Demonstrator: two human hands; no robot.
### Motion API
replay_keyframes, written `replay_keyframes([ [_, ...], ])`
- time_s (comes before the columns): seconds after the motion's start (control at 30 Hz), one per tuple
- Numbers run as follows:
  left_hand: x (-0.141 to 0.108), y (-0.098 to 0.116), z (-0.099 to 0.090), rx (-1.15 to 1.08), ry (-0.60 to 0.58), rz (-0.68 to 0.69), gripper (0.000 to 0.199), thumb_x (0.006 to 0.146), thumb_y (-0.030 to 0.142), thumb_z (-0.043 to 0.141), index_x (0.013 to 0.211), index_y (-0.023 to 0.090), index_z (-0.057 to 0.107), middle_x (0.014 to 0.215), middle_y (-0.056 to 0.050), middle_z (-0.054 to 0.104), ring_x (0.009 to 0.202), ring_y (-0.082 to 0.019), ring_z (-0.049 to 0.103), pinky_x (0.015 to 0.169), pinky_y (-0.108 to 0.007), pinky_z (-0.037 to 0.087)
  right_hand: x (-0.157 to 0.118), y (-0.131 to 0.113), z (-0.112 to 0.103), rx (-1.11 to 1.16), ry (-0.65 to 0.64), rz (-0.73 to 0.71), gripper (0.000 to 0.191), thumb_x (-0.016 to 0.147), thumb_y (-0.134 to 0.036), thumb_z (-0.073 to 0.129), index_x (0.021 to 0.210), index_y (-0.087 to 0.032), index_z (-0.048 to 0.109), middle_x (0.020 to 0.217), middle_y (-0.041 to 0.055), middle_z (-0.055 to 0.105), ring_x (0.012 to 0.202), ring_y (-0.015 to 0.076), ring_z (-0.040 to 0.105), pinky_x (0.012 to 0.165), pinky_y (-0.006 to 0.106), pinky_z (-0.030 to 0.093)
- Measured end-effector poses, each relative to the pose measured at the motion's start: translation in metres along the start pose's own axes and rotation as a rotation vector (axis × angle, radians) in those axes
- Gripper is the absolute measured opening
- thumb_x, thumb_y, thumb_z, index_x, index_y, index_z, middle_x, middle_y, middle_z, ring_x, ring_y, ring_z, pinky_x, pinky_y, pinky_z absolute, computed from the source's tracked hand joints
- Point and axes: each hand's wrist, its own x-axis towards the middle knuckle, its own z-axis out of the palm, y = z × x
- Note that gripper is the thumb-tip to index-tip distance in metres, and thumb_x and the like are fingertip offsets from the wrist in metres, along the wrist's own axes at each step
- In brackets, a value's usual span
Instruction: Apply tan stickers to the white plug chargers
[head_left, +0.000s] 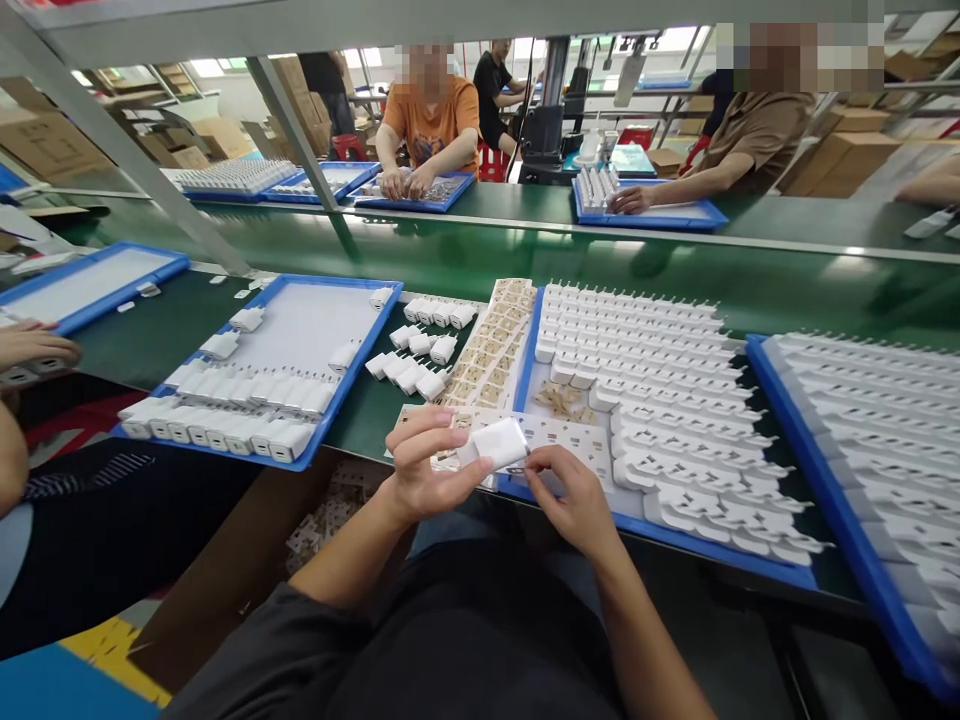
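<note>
A white plug charger (501, 442) is gripped between the thumb and fingers of my left hand (431, 460), raised above the bench's front edge. My right hand (571, 498) has its thumb and index finger pinched together at the charger's right end; whatever lies between those fingertips is too small to make out. Just behind both hands lies a sheet of labels (574, 438) with small cut-outs. Brown label strips (499, 335) stretch away beyond it. Small brown pieces (564, 402) are heaped in the blue-rimmed tray (525, 385), beside rows of white chargers (637, 350).
Another blue-rimmed tray (840, 510) full of chargers stands at right. Left of me, a blue tray (300, 300) holds more chargers, with loose chargers (420, 345) beside it. A co-worker's hand (37, 345) is at far left. Other people work across the green bench (480, 245).
</note>
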Motion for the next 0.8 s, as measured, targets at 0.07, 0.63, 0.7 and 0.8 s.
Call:
replay_keyframes([
  [0.07, 0.001, 0.002, 0.000, -0.025, 0.029, 0.026, 0.032, 0.067, 0.004, 0.085, 0.078, 0.027, 0.066, 0.107, -0.002, 0.054, 0.107, -0.020, 0.051, 0.090, -0.036, 0.059, 0.000, 0.000, 0.000, -0.016, 0.002, -0.007, 0.010, 0.094, -0.015, 0.058, 0.097, -0.024, 0.060, 0.086, 0.0026, 0.068, 0.079, 0.0175, 0.066, 0.074, 0.029, 0.054],
  [0.63, -0.008, 0.040, 0.023, -1.376, 0.190, -1.987, 0.055, 0.072, 0.056, 0.086, 0.106, 0.015, 0.069, 0.100, -0.008, 0.071, 0.087, -0.016, 0.070, 0.079, -0.026, 0.062, 0.000, -0.001, -0.002, 0.061, -0.002, 0.072, 0.006, 0.095, -0.021, 0.058, 0.093, -0.024, 0.063, 0.085, 0.0032, 0.070, 0.078, 0.0184, 0.066, 0.074, 0.032, 0.054],
  [0.7, -0.012, 0.035, 0.022, -1.380, 0.138, -1.961, 0.053, 0.078, 0.057, 0.081, 0.107, 0.015, 0.069, 0.101, -0.009, 0.070, 0.089, -0.017, 0.070, 0.082, -0.028, 0.062, -0.002, 0.003, -0.004, 0.152, 0.030, 0.134, 0.006, 0.095, -0.023, 0.059, 0.091, -0.024, 0.064, 0.085, 0.0031, 0.070, 0.080, 0.0185, 0.066, 0.075, 0.032, 0.054],
  [0.8, -0.016, 0.031, 0.020, -1.393, 0.118, -1.955, 0.054, 0.077, 0.058, 0.081, 0.107, 0.015, 0.069, 0.102, -0.009, 0.070, 0.090, -0.017, 0.070, 0.084, -0.029, 0.061, -0.005, 0.010, -0.006, 0.321, 0.120, 0.237, 0.008, 0.096, -0.029, 0.061, 0.092, -0.024, 0.066, 0.087, 0.0029, 0.070, 0.083, 0.0181, 0.067, 0.077, 0.032, 0.055],
])
